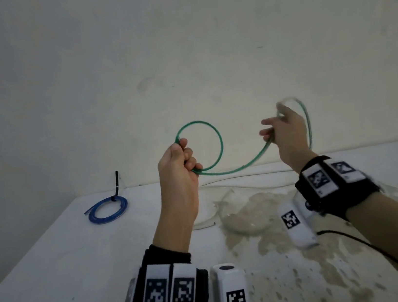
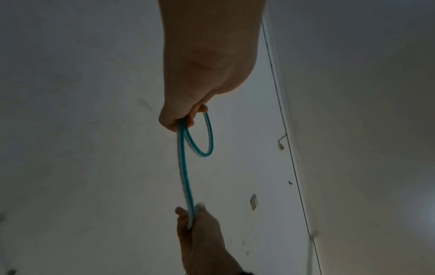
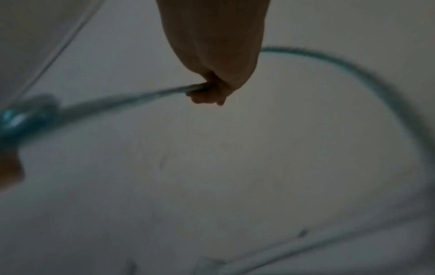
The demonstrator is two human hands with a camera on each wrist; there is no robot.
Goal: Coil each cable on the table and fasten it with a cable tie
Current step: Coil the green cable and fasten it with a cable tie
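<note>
A green cable (image 1: 220, 145) hangs in the air above the table (image 1: 54, 260), held by both hands. My left hand (image 1: 181, 161) grips one round loop of it in a fist. From there the cable sags right to my right hand (image 1: 281, 129), which pinches it, and the tail arcs blurred behind that hand. The left wrist view shows the green cable (image 2: 183, 167) running from my left hand (image 2: 183, 115) down to my right hand (image 2: 195, 219). In the blurred right wrist view my right hand (image 3: 207, 93) holds the green cable (image 3: 132, 100).
A blue cable (image 1: 107, 209) lies coiled at the table's far left, bound by a black cable tie (image 1: 117, 185) that sticks up. A clear cable (image 1: 235, 179) trails over the stained middle of the table. A wall rises right behind the table.
</note>
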